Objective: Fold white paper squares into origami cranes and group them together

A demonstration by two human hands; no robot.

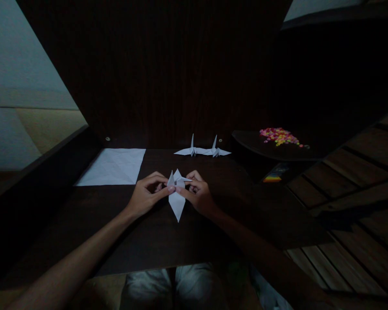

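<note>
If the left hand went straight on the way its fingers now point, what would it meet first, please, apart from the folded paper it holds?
Most likely the right hand, which grips the other side of the folded paper; exact depth is hard to judge.

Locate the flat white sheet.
The flat white sheet lies at the head view's left, on the dark tabletop, just beyond the left hand.

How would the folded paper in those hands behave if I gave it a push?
The folded paper is probably light, being small and thin. Its near tip sticks out unsupported, so it would likely bend easily. With the left hand and right hand pinching its middle, it probably wouldn't slide away.
</note>
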